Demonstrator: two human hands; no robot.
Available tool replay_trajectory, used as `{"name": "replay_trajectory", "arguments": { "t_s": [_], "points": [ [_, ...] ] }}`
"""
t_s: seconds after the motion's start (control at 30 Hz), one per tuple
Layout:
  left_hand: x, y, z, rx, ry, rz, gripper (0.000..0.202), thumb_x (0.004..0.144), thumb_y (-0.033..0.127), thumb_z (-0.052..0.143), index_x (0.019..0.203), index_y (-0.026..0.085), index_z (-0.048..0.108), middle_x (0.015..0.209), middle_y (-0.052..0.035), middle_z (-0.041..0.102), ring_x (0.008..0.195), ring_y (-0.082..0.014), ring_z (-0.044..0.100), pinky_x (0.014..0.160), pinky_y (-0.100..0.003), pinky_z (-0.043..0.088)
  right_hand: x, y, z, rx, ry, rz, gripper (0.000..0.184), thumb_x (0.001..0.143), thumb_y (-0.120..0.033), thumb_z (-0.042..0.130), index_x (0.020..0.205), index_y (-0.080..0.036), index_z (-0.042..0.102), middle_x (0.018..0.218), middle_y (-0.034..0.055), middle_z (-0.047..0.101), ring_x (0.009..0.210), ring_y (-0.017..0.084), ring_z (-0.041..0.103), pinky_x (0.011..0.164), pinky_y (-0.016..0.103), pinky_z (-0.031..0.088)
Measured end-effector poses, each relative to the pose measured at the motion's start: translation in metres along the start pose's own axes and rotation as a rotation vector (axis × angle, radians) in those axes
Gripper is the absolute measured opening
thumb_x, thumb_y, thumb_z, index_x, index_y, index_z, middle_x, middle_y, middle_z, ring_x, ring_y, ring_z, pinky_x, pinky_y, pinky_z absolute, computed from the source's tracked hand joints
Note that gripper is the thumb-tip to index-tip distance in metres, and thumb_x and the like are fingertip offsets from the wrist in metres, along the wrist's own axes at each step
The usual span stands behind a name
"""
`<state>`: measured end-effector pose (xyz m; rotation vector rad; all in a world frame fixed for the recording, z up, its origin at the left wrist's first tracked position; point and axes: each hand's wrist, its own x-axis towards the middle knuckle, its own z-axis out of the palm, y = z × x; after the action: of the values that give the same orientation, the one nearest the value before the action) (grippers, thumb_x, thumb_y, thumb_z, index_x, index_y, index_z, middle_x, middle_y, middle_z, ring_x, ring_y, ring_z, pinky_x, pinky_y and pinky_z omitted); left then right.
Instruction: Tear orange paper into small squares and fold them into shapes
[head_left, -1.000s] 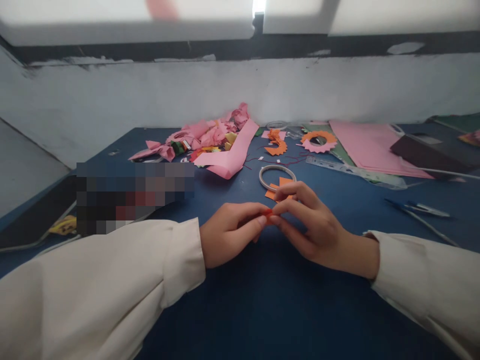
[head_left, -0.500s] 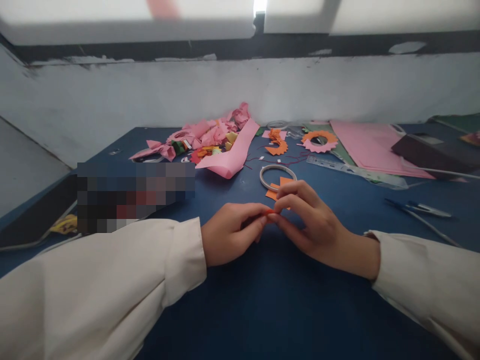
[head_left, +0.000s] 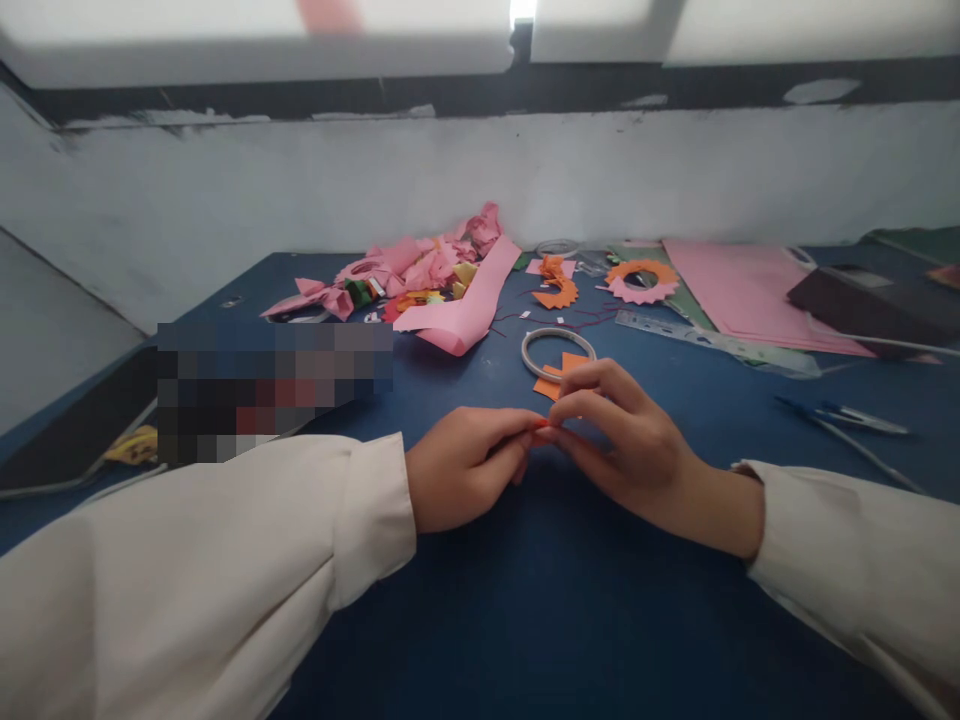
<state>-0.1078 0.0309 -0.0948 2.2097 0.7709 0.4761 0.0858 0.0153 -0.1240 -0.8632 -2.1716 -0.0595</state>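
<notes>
Between my fingertips is a small piece of orange paper [head_left: 541, 425], mostly hidden by the fingers. My left hand [head_left: 469, 468] pinches its left side between thumb and forefinger. From the right, my right hand [head_left: 630, 445] grips the same piece, its other fingers curled above. Just behind the right fingers lie flat orange paper pieces [head_left: 549, 388], partly covered by a roll of narrow tape [head_left: 526, 362]. Farther back sit a curved orange zigzag paper strip [head_left: 561, 292] and an orange and pink zigzag paper ring [head_left: 641, 282].
Crumpled pink paper [head_left: 420, 268] and a curling pink strip [head_left: 465, 315] lie at the back left. To the right are pink sheets [head_left: 739, 295], a clear ruler [head_left: 697, 338], a dark box [head_left: 870, 305] and pens [head_left: 862, 418]. A wall [head_left: 375, 190] borders the blue table [head_left: 480, 620].
My left forefinger has come farther over the orange paper, so less of it shows. Both hands stay in nearly the same place, and the whole view has shifted very slightly.
</notes>
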Motion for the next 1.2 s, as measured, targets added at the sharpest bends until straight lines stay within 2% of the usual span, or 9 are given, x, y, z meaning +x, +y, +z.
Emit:
{"name": "replay_trajectory", "arguments": {
  "t_s": [0.1,0.43,0.63,0.73,0.97,1.2],
  "points": [
    [-0.0006,-0.0008,-0.0003,-0.009,0.014,0.017,0.023,0.089,0.013,0.037,0.089,0.013,0.060,0.063,0.0028,0.055,0.058,-0.0075,0.050,0.059,-0.018,0.038,0.0005,0.0003,0.0001,0.000,0.014,0.012,0.010,0.084,-0.019,0.057,0.092,-0.018,0.050,0.099,0.0080,0.051,0.097,0.018,0.052,0.085,0.038,0.047],
    [-0.0016,0.0008,0.0008,-0.010,0.032,0.022,0.021,0.088,0.013,0.040,0.080,0.013,0.060,0.060,0.0033,0.054,0.054,-0.0060,0.047,0.055,-0.017,0.036,0.0023,-0.0045,-0.0017,0.056,0.006,-0.006,0.008,0.084,-0.015,0.055,0.090,-0.018,0.051,0.096,0.0072,0.053,0.092,0.017,0.054,0.083,0.037,0.047],
    [-0.0011,0.0021,0.0009,-0.020,0.172,-0.004,0.018,0.086,0.020,0.046,0.087,0.014,0.063,0.061,0.0019,0.057,0.052,-0.0071,0.047,0.050,-0.018,0.037,0.0041,-0.0079,-0.0041,0.115,-0.060,0.049,0.003,0.087,-0.015,0.047,0.087,-0.018,0.048,0.086,0.0051,0.054,0.086,0.016,0.051,0.078,0.035,0.044],
    [-0.0019,0.0021,0.0014,-0.026,0.195,-0.011,0.017,0.085,0.020,0.047,0.086,0.013,0.063,0.067,0.0000,0.060,0.055,-0.0080,0.050,0.052,-0.019,0.039,0.0048,-0.0087,-0.0055,0.112,-0.104,0.036,0.005,0.088,-0.015,0.046,0.084,-0.018,0.047,0.081,0.0034,0.054,0.080,0.014,0.049,0.075,0.032,0.042],
    [-0.0014,0.0023,0.0031,-0.246,0.184,-0.098,0.016,0.082,0.024,0.053,0.089,0.012,0.060,0.077,-0.0045,0.064,0.061,-0.0108,0.054,0.055,-0.021,0.043,0.0037,-0.0082,-0.0081,0.123,-0.091,0.060,0.009,0.087,-0.011,0.045,0.083,-0.019,0.046,0.074,0.0005,0.052,0.071,0.013,0.047,0.068,0.029,0.038],
    [0.0016,0.0033,0.0005,-0.498,0.217,-0.148,0.009,0.079,0.019,0.057,0.084,0.013,0.058,0.068,0.0004,0.062,0.055,-0.0063,0.052,0.052,-0.016,0.044,0.0051,-0.0092,-0.0072,0.128,-0.086,0.081,0.009,0.092,-0.019,0.043,0.083,-0.018,0.046,0.074,-0.0002,0.053,0.068,0.011,0.044,0.068,0.028,0.038]
  ]
}}
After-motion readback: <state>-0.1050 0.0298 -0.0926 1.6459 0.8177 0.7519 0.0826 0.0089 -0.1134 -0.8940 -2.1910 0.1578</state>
